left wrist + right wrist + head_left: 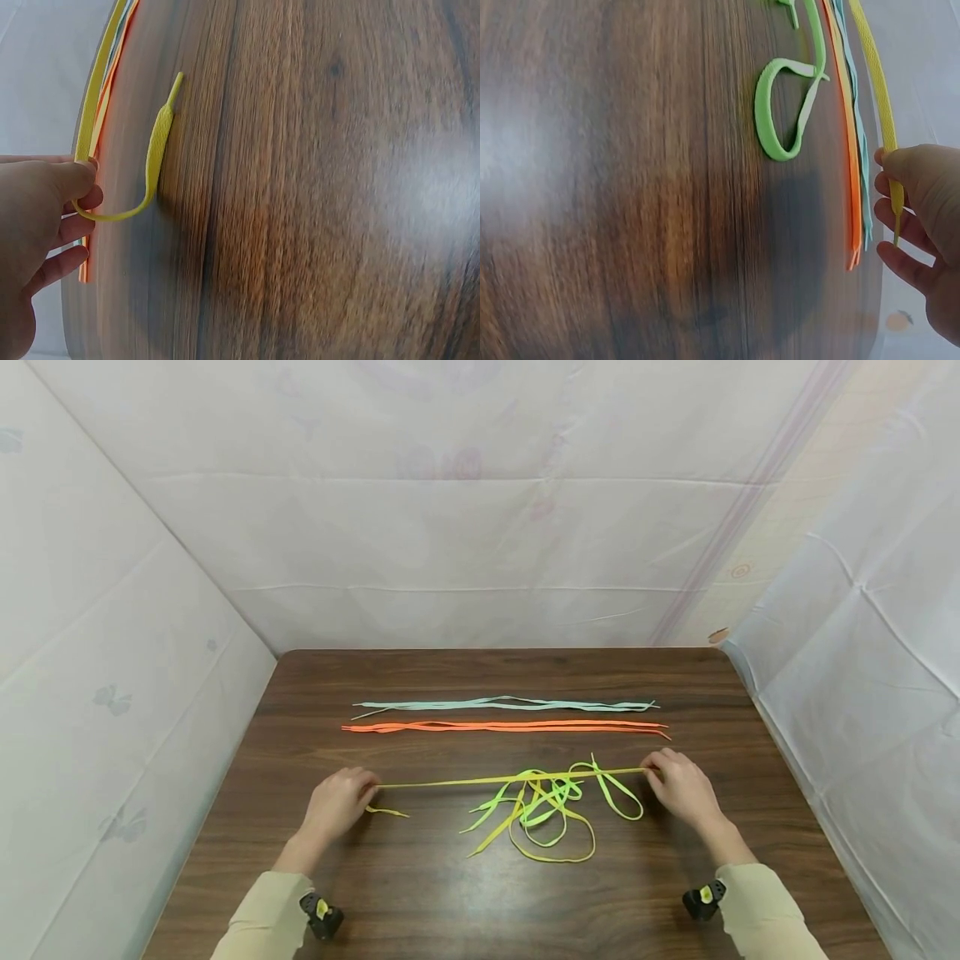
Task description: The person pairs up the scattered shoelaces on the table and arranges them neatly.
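A yellow shoelace is stretched nearly straight between my two hands, above the tabletop. My left hand pinches it between thumb and forefinger. A short tail of that shoelace curls out past the left fingers and ends in a narrow tip. Near its other end, my right hand pinches the lace, and the tip pokes out below the thumb in the right wrist view. Under the taut lace lies a loose tangle of green shoelaces and another yellow shoelace.
Beyond the hands, orange shoelaces lie straight across the wooden table. Light blue shoelaces lie parallel behind them. Pale sheeting hangs at the table's back and sides.
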The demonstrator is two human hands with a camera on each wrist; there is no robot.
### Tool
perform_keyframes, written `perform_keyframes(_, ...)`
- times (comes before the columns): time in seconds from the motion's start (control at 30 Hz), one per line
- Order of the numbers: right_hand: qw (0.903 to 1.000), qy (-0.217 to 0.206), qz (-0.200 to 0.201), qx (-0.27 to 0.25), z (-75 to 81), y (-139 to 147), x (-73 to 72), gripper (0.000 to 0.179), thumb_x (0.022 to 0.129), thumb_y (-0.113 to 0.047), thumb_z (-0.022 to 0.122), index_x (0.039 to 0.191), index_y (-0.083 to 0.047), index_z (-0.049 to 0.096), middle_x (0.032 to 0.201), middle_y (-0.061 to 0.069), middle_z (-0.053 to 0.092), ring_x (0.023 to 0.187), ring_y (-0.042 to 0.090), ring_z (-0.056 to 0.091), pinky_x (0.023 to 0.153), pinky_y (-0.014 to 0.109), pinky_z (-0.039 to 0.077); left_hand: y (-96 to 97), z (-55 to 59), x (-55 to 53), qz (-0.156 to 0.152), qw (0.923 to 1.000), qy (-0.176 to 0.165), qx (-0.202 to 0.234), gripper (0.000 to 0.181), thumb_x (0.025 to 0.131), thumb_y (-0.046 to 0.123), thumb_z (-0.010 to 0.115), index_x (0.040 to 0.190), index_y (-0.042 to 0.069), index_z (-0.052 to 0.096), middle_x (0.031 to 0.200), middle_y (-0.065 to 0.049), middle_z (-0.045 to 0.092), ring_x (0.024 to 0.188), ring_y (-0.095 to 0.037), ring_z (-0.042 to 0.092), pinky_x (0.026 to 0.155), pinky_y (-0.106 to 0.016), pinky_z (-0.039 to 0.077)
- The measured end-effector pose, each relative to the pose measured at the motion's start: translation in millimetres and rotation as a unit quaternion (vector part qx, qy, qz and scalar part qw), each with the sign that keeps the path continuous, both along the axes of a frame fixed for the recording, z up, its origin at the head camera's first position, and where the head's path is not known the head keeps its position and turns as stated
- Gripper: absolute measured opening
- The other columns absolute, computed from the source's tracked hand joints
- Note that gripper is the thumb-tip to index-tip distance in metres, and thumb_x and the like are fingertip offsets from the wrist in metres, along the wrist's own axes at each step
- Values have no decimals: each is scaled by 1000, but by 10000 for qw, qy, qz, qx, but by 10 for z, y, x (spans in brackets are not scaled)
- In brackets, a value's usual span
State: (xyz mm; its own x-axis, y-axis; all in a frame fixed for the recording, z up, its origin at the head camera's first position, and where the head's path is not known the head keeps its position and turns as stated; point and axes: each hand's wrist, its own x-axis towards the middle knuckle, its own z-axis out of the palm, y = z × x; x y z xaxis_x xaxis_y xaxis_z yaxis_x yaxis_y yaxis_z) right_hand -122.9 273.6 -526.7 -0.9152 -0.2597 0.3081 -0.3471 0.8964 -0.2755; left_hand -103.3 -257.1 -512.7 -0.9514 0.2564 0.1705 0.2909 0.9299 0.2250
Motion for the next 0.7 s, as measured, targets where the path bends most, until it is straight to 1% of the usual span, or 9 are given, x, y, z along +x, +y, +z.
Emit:
perform_keyframes(0.13,9999,130,25,41,-14,54,-15,11,74,-3,72,81,-10,65,76,3,60,65,21,57,55,38,44,-69,-6,-11,95,9999,4,-32,7,78,15,72,83,12,69,81,-1,66,73,-20,61,63,-38,50)
perform_keyframes(0.27,9998,185,-19,53,-30,114,-34,12,74,-2,71,81,-9,65,77,3,61,66,24,58,56,41,45,-134,-17,-28,232,9997,-75,-50,7,78,14,72,84,12,69,83,-2,67,77,-22,62,66,-41,50)
perform_keyframes(0.43,9996,260,-124,15,-44,190,-46,12,73,-2,71,81,-9,65,75,4,60,63,23,56,52,39,43,-224,-35,-45,331,9993,-137,-58,7,79,15,72,85,11,70,86,-3,67,79,-24,63,68,-42,50)
perform_keyframes(0.53,9996,181,-195,33,-35,223,-44,12,73,-2,71,81,-9,65,73,3,58,60,21,54,50,37,41,-273,-54,-63,355,9993,-111,-97,7,79,15,72,85,11,70,87,-4,67,79,-25,63,67,-43,50)
perform_keyframes(0.7,9994,-10,-344,76,-28,268,-45,12,75,-2,70,83,-9,65,73,3,57,60,21,53,50,37,41,-329,-55,-102,456,9988,-108,-136,7,78,13,72,84,10,70,85,-6,67,78,-27,63,66,-44,50)
